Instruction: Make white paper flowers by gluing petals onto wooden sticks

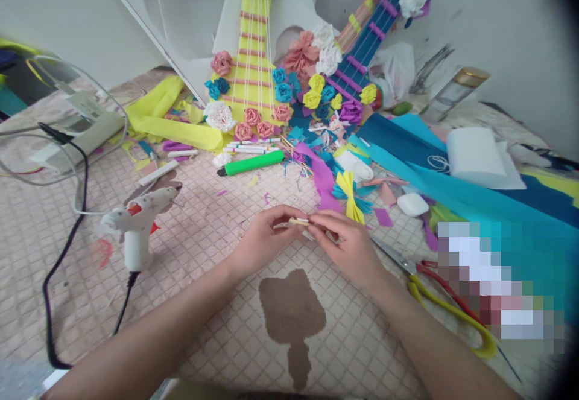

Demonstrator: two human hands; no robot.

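Observation:
My left hand (265,237) and my right hand (348,246) meet over the middle of the table. Their fingertips pinch a small white and pale-yellow strip (299,221) between them; its exact kind is too small to make out. Just beyond my right hand lies a yellow crepe-paper bow (350,198). Scissors (409,267) with yellow and red handles rest to the right of that hand, near the wrist. On the left, a white hot glue gun (138,225) stands with its nozzle pointing right. Below my hands is a brown guitar-like patch (293,306) on the tabletop.
A yellow paper guitar (253,77) and a blue one (362,56), both trimmed with paper flowers, lean at the back. A green marker (253,163), paper scraps and teal crepe sheets (425,189) lie before them. Cables run from a power strip (81,140) at left.

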